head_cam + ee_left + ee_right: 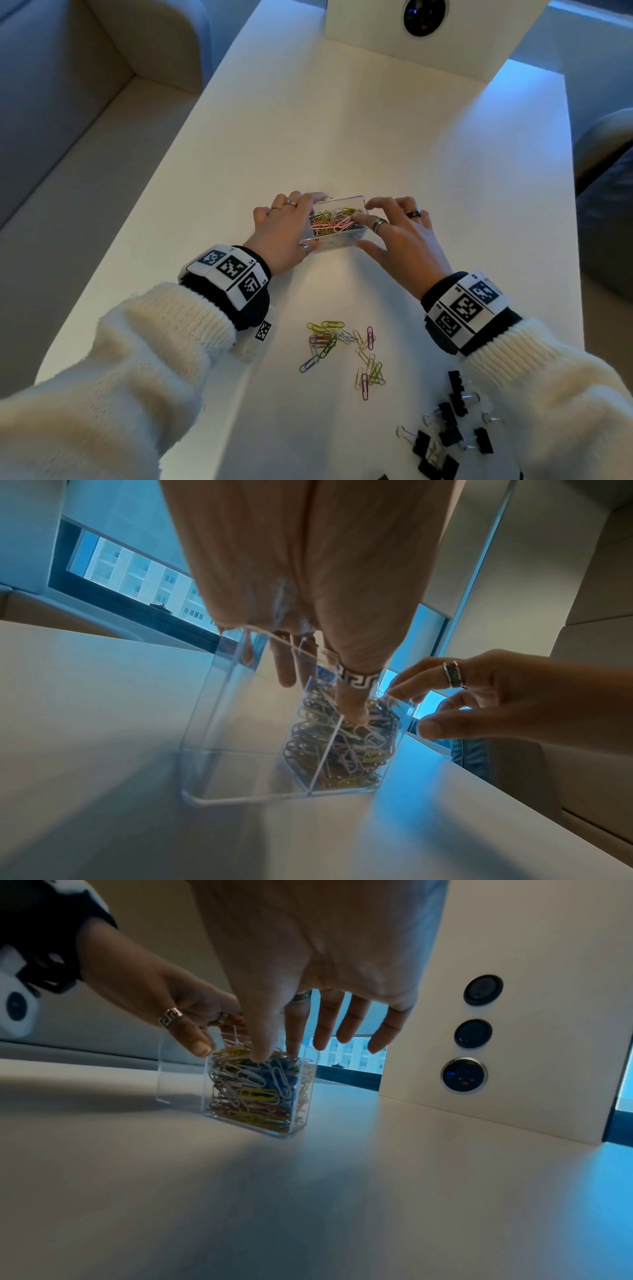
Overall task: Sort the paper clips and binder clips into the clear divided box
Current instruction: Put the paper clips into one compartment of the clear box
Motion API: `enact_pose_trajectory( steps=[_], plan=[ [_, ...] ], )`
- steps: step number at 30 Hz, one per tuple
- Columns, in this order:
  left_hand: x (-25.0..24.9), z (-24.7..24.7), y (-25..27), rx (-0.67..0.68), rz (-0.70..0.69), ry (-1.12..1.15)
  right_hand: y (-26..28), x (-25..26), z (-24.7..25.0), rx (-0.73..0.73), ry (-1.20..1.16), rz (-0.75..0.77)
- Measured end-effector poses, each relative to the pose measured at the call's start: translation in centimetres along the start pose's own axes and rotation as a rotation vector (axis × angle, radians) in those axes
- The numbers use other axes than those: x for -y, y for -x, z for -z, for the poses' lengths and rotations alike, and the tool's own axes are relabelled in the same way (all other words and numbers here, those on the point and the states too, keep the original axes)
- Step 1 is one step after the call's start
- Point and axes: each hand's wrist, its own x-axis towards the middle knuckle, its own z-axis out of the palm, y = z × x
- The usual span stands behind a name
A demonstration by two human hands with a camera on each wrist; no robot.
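Observation:
The clear divided box (342, 236) stands mid-table. Its right compartment (346, 753) is heaped with coloured paper clips (253, 1093); the left compartment (240, 723) holds nothing. My left hand (310, 222) grips the box's left end, thumb (198, 1042) on the front wall and fingers over the back. The right hand (368, 228) hovers over the right end with straight fingers, its index fingertip (358, 216) touching the top of the heap. Several loose paper clips (339, 346) lie nearer me. Black binder clips (448, 428) are scattered by my right sleeve.
The white table (376, 137) stretches away to an upright white panel with a dark lens (424, 17) at its far end. A grey sofa (68, 102) runs along the left, and a dark chair (606, 164) stands at the right.

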Motion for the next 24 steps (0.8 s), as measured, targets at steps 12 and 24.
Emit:
enact_pose_trajectory(
  steps=[12, 24],
  plan=[
    [0.1, -0.2, -0.1, -0.010, -0.004, -0.002, 0.1, 0.8, 0.2, 0.015, -0.013, 0.065],
    [0.5, -0.1, -0.3, 0.001, -0.036, -0.013, 5.8, 4.6, -1.6, 0.533, -0.293, 0.300]
  ],
)
